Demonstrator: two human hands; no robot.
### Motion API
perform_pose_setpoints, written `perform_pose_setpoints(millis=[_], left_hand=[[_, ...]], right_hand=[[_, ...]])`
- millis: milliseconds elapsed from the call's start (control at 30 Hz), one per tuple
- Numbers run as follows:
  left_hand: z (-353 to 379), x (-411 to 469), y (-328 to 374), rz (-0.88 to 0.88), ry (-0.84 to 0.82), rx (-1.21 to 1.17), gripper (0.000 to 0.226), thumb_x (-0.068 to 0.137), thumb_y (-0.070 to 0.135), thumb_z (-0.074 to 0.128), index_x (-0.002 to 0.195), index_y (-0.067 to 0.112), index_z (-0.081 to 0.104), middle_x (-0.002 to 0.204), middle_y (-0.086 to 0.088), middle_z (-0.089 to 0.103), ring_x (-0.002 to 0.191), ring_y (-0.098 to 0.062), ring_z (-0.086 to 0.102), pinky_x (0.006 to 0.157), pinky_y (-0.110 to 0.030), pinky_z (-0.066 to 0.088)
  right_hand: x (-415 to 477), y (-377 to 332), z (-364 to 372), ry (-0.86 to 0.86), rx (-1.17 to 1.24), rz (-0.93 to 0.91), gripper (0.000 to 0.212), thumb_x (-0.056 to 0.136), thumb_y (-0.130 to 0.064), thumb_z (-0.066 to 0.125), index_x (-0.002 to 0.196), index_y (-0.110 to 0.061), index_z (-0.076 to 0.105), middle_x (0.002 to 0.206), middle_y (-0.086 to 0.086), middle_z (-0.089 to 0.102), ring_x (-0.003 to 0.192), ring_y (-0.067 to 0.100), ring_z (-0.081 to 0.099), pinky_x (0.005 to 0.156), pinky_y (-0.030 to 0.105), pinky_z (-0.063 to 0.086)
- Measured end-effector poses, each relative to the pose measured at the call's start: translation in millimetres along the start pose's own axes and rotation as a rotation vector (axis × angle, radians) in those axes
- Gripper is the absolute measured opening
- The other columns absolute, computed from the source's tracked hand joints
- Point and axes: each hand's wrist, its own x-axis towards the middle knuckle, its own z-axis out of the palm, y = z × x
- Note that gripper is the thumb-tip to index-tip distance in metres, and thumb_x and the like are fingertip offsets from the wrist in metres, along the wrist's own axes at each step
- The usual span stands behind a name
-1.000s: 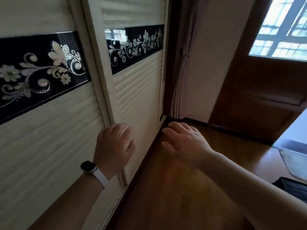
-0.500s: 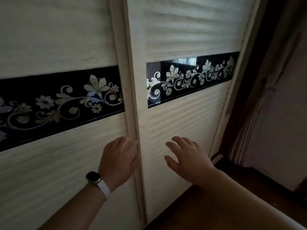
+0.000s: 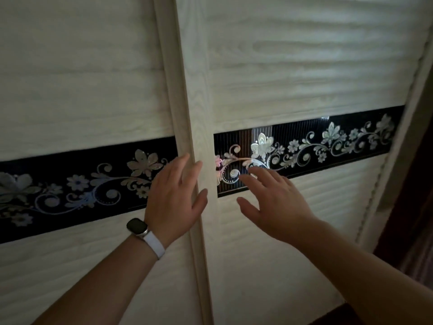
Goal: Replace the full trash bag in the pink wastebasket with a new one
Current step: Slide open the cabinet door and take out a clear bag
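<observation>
Both hands spread, nothing held. Your left hand (image 3: 174, 198) is on the door (image 3: 304, 66) edge, right hand (image 3: 274, 205) just beside it. No bin or bag in view, maybe inside the closet.

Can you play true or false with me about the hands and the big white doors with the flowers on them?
1. The left hand has a watch on its wrist. True.
2. The right hand is holding a trash bag. False: it is empty, with the fingers spread.
3. The left hand lies at the edge of the upright door frame between the two doors. True.
4. The black band across the doors has stars on it. False: it shows flowers and curly vines.
5. The pink wastebasket stands beside the doors. False: no wastebasket is in view.
</observation>
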Motion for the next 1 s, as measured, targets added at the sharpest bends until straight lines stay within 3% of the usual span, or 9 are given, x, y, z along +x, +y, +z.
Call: perform_pose_setpoints(millis=[267, 600, 800, 1000], left_hand=[[5, 69, -1, 0.106, 0.269, 0.001, 0.059, 0.089, 0.036, 0.057, 0.138, 0.005, 0.045, 0.145, -0.023, 0.041, 0.133, -0.038, 0.040, 0.105, -0.048, 0.038], [70, 101, -21, 0.148, 0.456, -0.090, 0.069, 0.082, 0.031, 0.065, 0.139, 0.003, 0.038, 0.150, -0.020, 0.021, 0.138, -0.041, 0.034, 0.109, -0.053, 0.036], [85, 107, -23, 0.190, 0.505, -0.128, 0.072, 0.080, 0.030, 0.064, 0.141, 0.004, 0.035, 0.150, -0.020, 0.019, 0.142, -0.041, 0.023, 0.110, -0.055, 0.033], [94, 115, -21, 0.243, 0.516, -0.135, 0.073, 0.079, 0.025, 0.066, 0.139, -0.004, 0.036, 0.148, -0.024, 0.020, 0.141, -0.045, 0.020, 0.116, -0.052, 0.025]], right_hand=[[57, 14, 4, 0.275, 0.043, -0.021, 0.052, 0.089, -0.046, 0.049, 0.134, -0.019, 0.047, 0.140, 0.006, 0.049, 0.129, 0.025, 0.042, 0.102, 0.042, 0.039], [120, 33, 73, 0.442, -0.013, -0.062, 0.063, 0.089, -0.044, 0.056, 0.143, -0.016, 0.040, 0.154, 0.014, 0.031, 0.144, 0.029, 0.022, 0.118, 0.034, 0.006], [140, 44, 113, 0.680, -0.032, -0.093, 0.065, 0.087, -0.047, 0.055, 0.142, -0.017, 0.037, 0.151, 0.017, 0.030, 0.144, 0.032, 0.022, 0.115, 0.052, 0.021], [158, 59, 137, 0.847, -0.079, -0.132, 0.065, 0.090, -0.055, 0.032, 0.145, -0.019, 0.030, 0.148, 0.018, 0.030, 0.141, 0.034, 0.026, 0.112, 0.053, 0.022]])
